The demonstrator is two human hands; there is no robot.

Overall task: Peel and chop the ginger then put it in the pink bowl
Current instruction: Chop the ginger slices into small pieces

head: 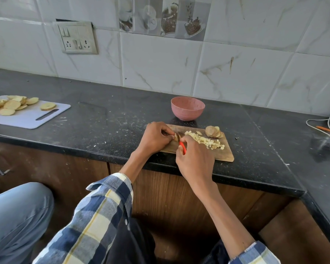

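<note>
Nearest my viewpoint I see a checked sleeve on the left forearm, and the bare right forearm reaching forward beside it. My right hand is curled round the red handle of a knife, whose blade points away from me toward the left hand. My left hand has its fingertips pinched on a small piece of ginger, held down on the near-left part of the wooden cutting board. The blade meets that piece between the two hands. On the board, just right of the hands, a pile of chopped ginger cubes runs diagonally toward the right edge. Beyond the pile, at the far right corner of the board, lies a larger ginger chunk with slices leaning against it; one separate slice lies just to its left. The board rests on the black table, close to its front edge. The pink bowl stands upright on the table just behind the board, apart from it; I cannot tell whether anything is inside. Well to the left, a white cutting board carries pale round slices. At the far right edge, cables lie on the table. A switch panel is mounted on the tiled wall.
</note>
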